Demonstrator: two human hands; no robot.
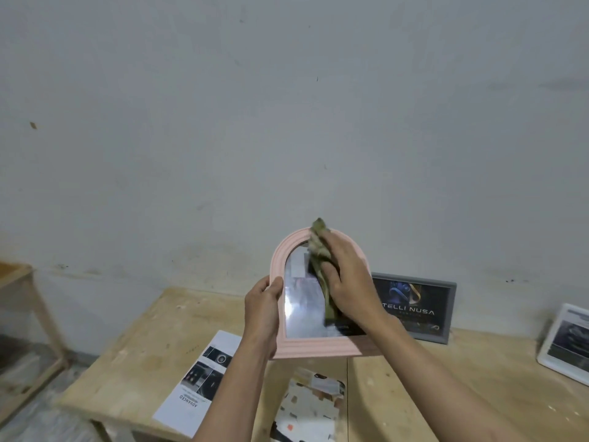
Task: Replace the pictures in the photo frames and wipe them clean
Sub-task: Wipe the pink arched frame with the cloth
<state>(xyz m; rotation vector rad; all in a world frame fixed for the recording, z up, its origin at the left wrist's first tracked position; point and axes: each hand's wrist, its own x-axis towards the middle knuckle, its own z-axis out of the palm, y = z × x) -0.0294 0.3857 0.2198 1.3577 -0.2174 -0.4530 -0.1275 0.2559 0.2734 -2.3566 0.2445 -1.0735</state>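
At the near edge of the wooden counter (134, 355) lies a patterned picture sheet (310, 406), flat and partly cut off by the bottom of the view; to its left, also near the front edge, lies a white printed leaflet (199, 384) with dark photos on it, set at a slant. Above these, both hands are raised over the middle of the counter, close together, each on the same thing; the left hand (263, 309) grips the left side of a pink arched photo frame (288, 250), thumb curled over the front rim, holding it upright and clear of the counter top; the right hand (347, 279) presses an olive-green cloth (320, 250) against the glass and the arch, fingers curled over the bunched fabric, whose tip sticks up past the top of the frame. The glass shows pale reflections, and the picture behind it cannot be made out. Behind the right forearm, toward the back edge, a grey rectangular photo frame (446, 314) stands against the wall (287, 106), holding a dark picture with lettering; at the right edge of the counter a white photo frame (556, 333) leans, partly out of view. Off the left edge stands part of another wooden table (22, 282).
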